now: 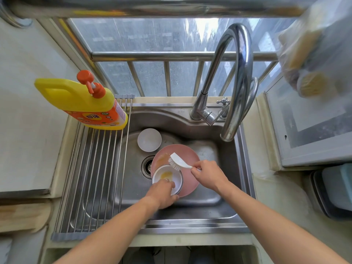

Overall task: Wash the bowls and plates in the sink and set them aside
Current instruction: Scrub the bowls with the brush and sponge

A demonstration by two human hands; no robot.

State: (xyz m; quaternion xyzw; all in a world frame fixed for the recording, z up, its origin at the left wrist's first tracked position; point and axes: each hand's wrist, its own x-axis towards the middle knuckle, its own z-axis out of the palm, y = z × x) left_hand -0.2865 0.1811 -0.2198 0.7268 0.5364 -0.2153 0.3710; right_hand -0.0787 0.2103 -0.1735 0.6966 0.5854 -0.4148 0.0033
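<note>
Head view, looking down into the sink [190,199]. Pink plate [187,155] lies flat just right of the drain [147,166], centre frame. Small white bowl [167,178] sits on the plate's lower-left part, yellow residue inside; more residue on the plate just above it. Second white bowl [149,140] sits apart, upper left of the plate, looks clean or at least unsoiled.

Left hand [162,193] holds the small bowl at its near rim, fingers curled over the edge. Right hand [206,174] is closed around the handle of a white brush [178,161].

Key relation: brush long axis runs from the right hand toward upper left, bristles down and left, over the plate right at the bowl's upper-right rim. Whether the bristles touch the bowl, can't tell. Bowl's residue lies down-left of the bristles, close. So the right hand does the scrubbing, the left only steadies.

Judgement: scrub on the first bowl is about to start or just under way; nothing looks set aside yet. Rack [91,178] at left of the sink is the likely drop spot. Soap bottle [82,103] stands at its top end. Faucet [234,82] upper right, no water visible.
</note>
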